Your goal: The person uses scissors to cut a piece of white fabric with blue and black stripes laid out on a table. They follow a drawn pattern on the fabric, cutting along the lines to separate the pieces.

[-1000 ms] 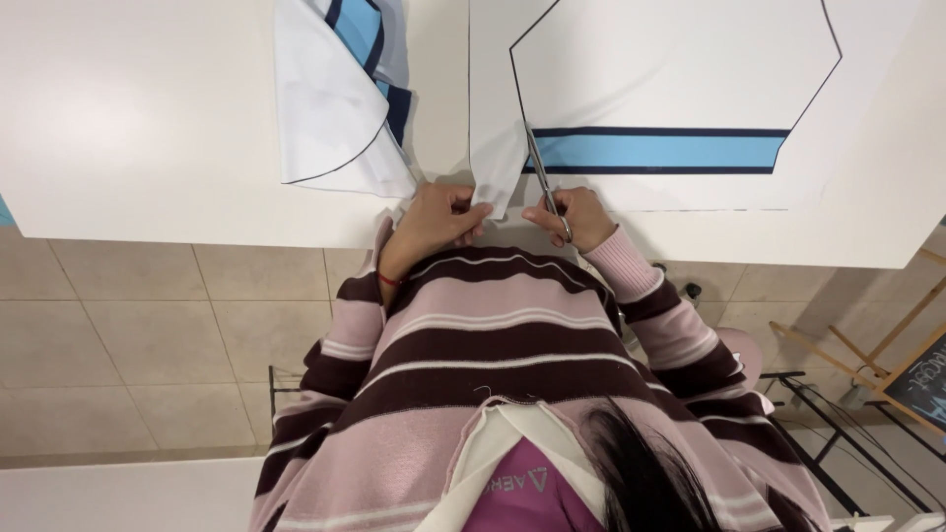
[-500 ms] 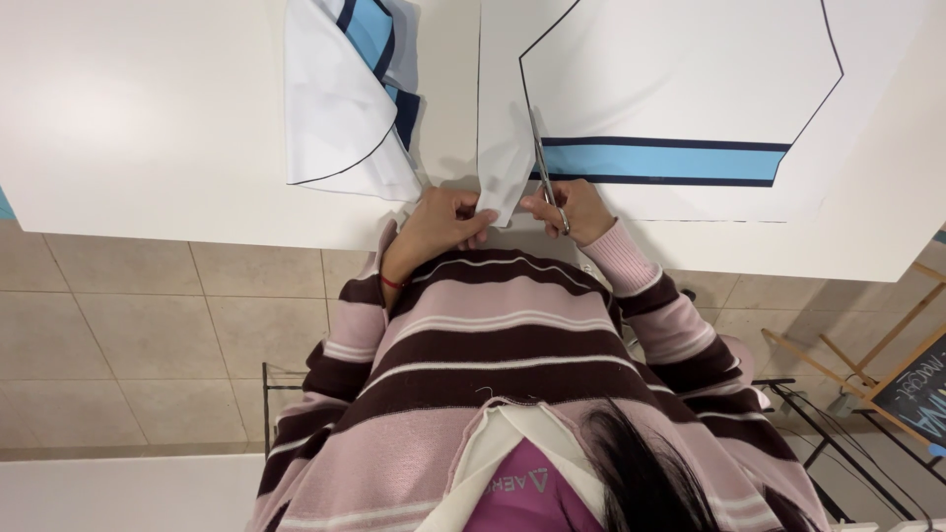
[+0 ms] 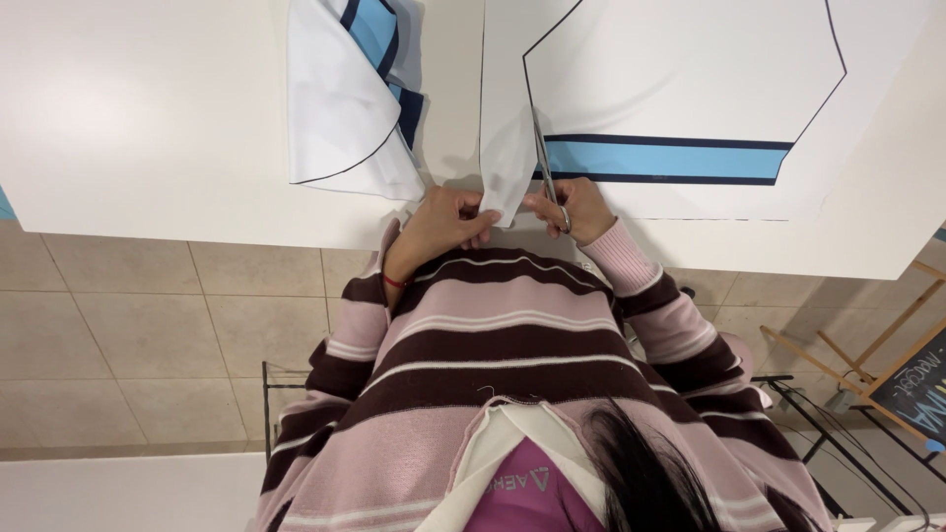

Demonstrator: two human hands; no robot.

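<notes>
Two hands work close together at the near edge of the white counter [image 3: 148, 118], both on one large white sheet [image 3: 690, 69] printed with a dark outline and a light blue band edged in navy. Her right hand [image 3: 579, 209] holds a pair of scissors [image 3: 545, 163], fingers closed through the handles; the blades point straight away from her body toward the far edge, lying along the dark outline on the left side of the printed shape, so the long axis of the scissors runs near-to-far across the counter. Whether the blades are parted or closed at the tip cannot be told, since they read only as a thin line. The left hand [image 3: 448, 219] sits just to the left of the scissors, its fingers pinched together on the loose strip of paper [image 3: 505, 172] that lifts off the counter beside the blades. The strip lies between the two hands, touching both the left fingers and the side of the scissors. The uncut outline lies ahead of the blade tips, away from her, then turns off to the right, so the right hand is the nearer one to it. Further left, a second curled piece of paper [image 3: 340, 108] with the same blue and navy stripes rests on the counter, apart from both hands.
</notes>
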